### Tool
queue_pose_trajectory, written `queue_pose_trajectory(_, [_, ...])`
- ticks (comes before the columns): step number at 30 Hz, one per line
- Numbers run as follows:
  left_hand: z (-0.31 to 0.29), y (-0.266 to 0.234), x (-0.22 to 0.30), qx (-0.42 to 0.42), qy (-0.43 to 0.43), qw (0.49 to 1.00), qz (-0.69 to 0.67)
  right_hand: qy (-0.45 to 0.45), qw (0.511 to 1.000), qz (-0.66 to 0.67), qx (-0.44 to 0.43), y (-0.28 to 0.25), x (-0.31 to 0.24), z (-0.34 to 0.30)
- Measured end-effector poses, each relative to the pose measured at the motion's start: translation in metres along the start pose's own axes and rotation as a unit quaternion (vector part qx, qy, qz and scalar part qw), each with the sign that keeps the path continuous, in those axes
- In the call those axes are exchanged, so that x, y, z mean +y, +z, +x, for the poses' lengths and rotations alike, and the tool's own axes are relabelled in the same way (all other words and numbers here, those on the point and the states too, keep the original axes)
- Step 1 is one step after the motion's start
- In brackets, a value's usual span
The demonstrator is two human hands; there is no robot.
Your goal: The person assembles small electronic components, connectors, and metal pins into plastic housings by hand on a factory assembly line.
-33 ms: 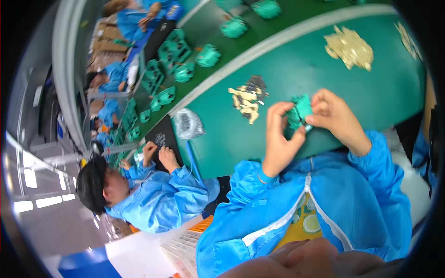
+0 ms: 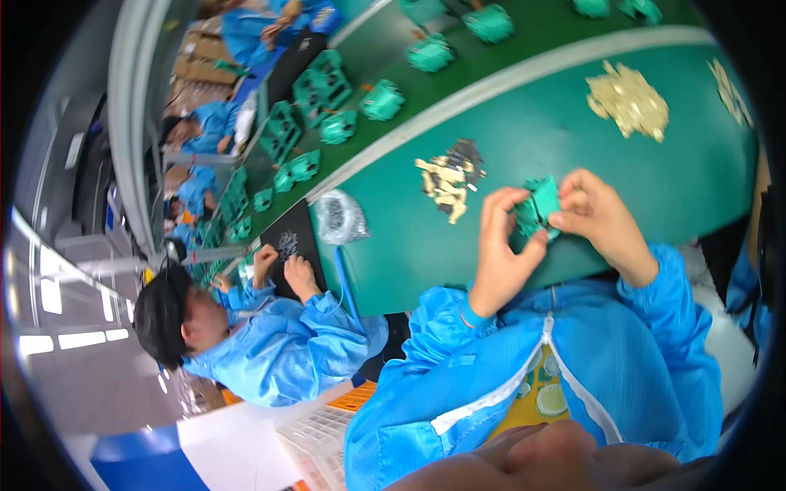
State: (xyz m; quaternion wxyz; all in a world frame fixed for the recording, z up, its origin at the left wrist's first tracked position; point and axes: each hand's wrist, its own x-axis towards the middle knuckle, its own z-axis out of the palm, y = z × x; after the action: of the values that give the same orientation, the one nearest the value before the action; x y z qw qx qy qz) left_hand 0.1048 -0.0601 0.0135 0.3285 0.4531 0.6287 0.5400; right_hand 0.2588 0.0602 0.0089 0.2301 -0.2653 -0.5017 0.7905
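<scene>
A small teal-green plastic housing (image 2: 538, 204) with dark parts on it is held above the bench, between both hands. My left hand (image 2: 503, 250) grips its left side, thumb underneath and fingers curled over the upper edge. On the other side, my right hand (image 2: 604, 221) pinches the housing with thumb and bent fingers. Just left of my hands lie a small heap of cream-coloured plastic pieces (image 2: 444, 190) and dark pieces (image 2: 467, 157). The fingers hide part of the housing.
A larger cream heap (image 2: 629, 100) lies at the far right. Beyond a pale rail (image 2: 483, 94), several green housings (image 2: 382, 100) stand on a green belt. At left, a co-worker (image 2: 254, 335) handles small parts on a black mat (image 2: 299, 237), beside a clear plastic bag (image 2: 340, 218).
The whole view has shifted slightly, so the bench things appear lower and further right. The housing stays in both hands, slightly turned.
</scene>
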Motion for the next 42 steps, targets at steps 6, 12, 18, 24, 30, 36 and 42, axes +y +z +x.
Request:
queue_pose_trajectory(6, [-0.004,-0.001,0.008,0.020,-0.001,1.000,-0.022,0.046,0.996,0.071,-0.018,-0.003,-0.005,-0.003])
queue_pose_trajectory(12, [-0.001,0.001,0.007,0.014,-0.018,1.000,-0.011,0.028,0.997,0.069,-0.036,-0.005,-0.006,0.001])
queue_pose_trajectory(18, [0.002,0.004,0.005,0.045,-0.002,0.999,0.002,0.025,0.996,0.082,-0.038,-0.004,-0.008,0.003])
queue_pose_trajectory(24, [0.001,0.001,0.009,0.023,-0.017,1.000,-0.005,0.020,0.996,0.079,-0.036,-0.001,-0.009,0.002])
queue_pose_trajectory(30, [0.000,0.000,0.016,0.043,0.004,0.998,0.043,0.038,0.994,0.097,-0.023,0.002,-0.013,0.002])
queue_pose_trajectory(36, [0.006,-0.005,0.022,0.041,0.086,0.987,0.132,0.025,0.996,0.087,-0.017,-0.003,-0.013,0.005])
queue_pose_trajectory(42, [0.022,-0.017,0.034,-0.033,0.154,0.972,0.173,0.027,0.998,0.028,0.047,0.006,-0.036,0.011])
